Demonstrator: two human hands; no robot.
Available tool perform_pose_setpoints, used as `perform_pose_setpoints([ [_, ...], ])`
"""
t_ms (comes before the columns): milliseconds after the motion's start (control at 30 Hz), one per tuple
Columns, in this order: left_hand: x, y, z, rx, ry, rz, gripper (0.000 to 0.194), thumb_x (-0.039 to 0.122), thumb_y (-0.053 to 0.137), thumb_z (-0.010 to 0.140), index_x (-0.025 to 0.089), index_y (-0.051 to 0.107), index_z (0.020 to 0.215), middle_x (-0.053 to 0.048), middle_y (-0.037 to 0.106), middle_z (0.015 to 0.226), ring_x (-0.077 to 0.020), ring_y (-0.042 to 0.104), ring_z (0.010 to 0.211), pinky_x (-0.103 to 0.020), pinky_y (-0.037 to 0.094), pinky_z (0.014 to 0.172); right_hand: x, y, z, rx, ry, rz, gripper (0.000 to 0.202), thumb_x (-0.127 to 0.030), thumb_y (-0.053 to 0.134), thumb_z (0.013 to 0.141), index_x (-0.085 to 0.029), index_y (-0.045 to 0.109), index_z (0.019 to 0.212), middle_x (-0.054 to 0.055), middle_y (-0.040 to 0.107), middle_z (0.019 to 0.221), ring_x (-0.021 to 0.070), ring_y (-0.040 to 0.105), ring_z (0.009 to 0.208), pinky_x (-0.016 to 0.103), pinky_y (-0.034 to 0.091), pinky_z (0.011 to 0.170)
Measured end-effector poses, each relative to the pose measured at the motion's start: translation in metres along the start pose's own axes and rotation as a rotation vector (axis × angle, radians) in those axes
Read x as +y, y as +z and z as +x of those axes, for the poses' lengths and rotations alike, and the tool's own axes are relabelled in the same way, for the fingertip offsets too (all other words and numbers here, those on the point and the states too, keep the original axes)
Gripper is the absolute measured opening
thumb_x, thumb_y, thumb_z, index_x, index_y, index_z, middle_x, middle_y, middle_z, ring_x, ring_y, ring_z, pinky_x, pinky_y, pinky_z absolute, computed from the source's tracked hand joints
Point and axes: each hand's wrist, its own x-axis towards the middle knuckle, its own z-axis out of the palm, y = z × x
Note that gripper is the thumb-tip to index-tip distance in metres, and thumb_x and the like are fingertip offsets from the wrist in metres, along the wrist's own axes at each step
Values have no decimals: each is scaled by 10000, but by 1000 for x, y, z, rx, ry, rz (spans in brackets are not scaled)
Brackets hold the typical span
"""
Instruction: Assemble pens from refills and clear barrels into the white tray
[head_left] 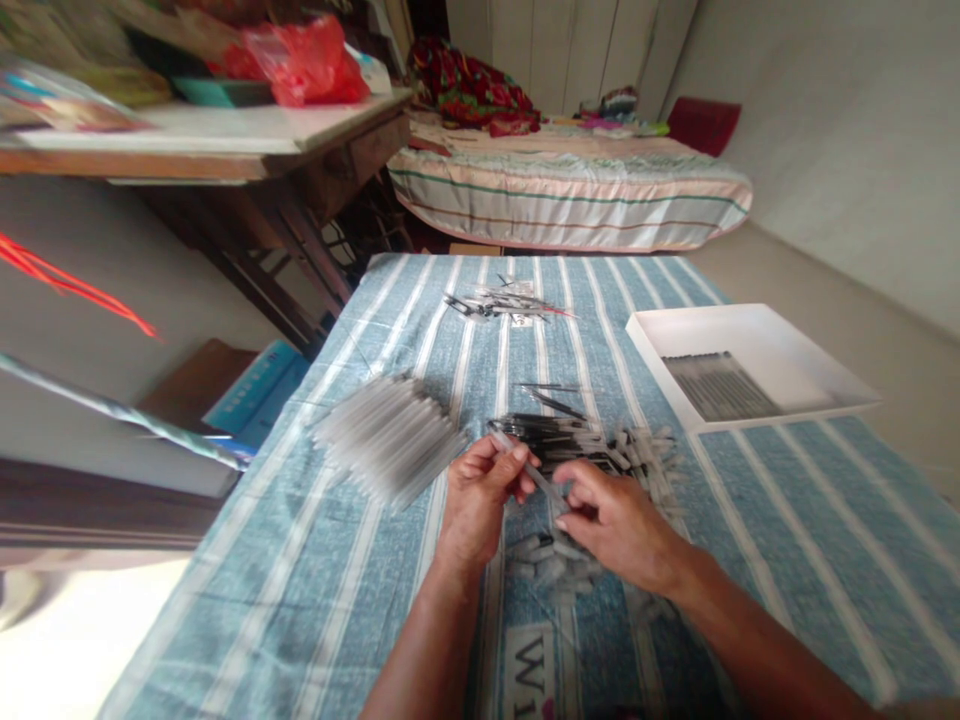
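Note:
My left hand [486,490] pinches a slim, translucent grey pen-like tube [534,474] near its upper end, over the middle of the striped cloth. At the tube's lower end is my right hand [611,520], its thumb and forefinger bent around it. A heap of black and clear pen parts [555,438] lies just beyond my hands, with small clear caps [651,455] at its right. More short clear pieces [555,560] sit below my fingers. To the left is a neat stack of translucent tubes [390,437].
A white open box [795,350] at the right holds a row of dark-tipped pens [720,386]. Thin scraps [510,302] lie at the table's far end. Beyond are a bed [570,190] and a side table [300,135] with a red bag [319,62].

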Motion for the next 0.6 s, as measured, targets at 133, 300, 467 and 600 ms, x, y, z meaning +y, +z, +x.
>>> perform_pose_setpoints([
  [133,-1,-1,0,-16,-14,59,166,272,682,726,123,629,672,-7,638,571,-77,521,423,-183,404,417,-1,3,-2,21,-77,-23,317,-119,520,768,-196,481,1073,-69,494,592,109,478,553,221,350,590],
  [300,0,-2,1,-46,-27,114,171,267,659,742,126,615,657,4,606,491,-91,519,392,-200,421,420,1,10,-3,56,-91,22,345,-111,504,767,-192,445,1097,-75,480,576,109,462,524,221,331,558],
  [467,-2,-2,1,-60,-28,149,166,268,660,743,137,602,658,11,596,473,-96,514,382,-205,423,421,2,17,-2,58,-84,104,339,-121,513,754,-205,444,1076,-89,456,549,101,437,494,215,313,530],
  [600,-6,-4,3,-63,-17,132,161,272,672,737,144,604,667,23,592,511,-95,523,408,-208,437,437,0,15,2,61,-51,139,374,-100,517,721,-196,453,1077,-94,463,544,91,428,479,200,308,510],
])
